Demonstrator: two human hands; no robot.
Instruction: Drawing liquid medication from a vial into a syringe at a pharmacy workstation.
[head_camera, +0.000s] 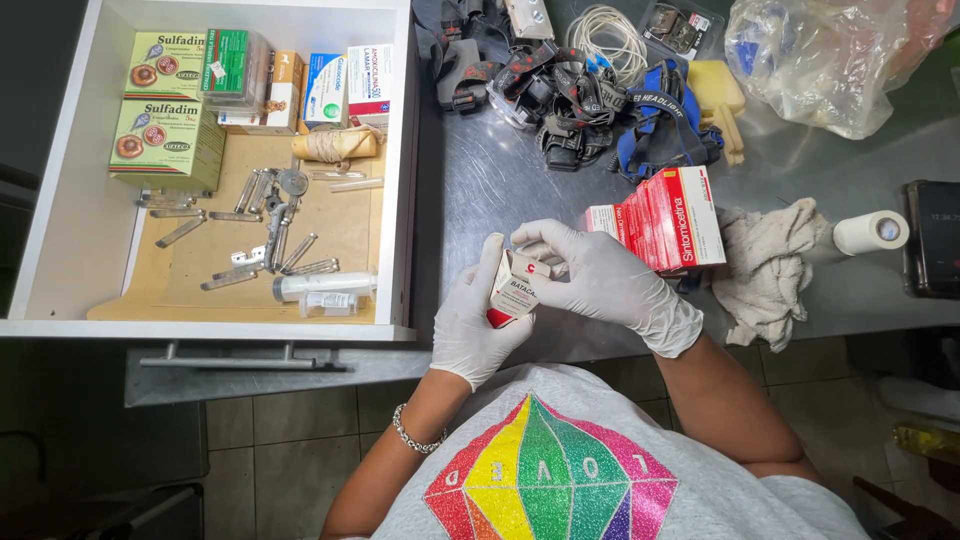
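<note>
Both my hands wear white gloves. My left hand (475, 325) grips a small white and red carton (517, 290) from the left and below. My right hand (600, 280) has its fingers on the carton's top flap, which stands partly lifted. I hold the carton over the near edge of the grey metal counter (480, 190). Just right of my right hand stands a row of red and white medicine boxes (670, 218).
An open white drawer (60, 200) at left holds green and blue medicine boxes, metal instruments, a syringe and a bandage roll. On the counter lie headlamps with straps (570, 100), a coiled white cable, a plastic bag, a crumpled cloth (765, 265), a tape roll (872, 232) and a dark device.
</note>
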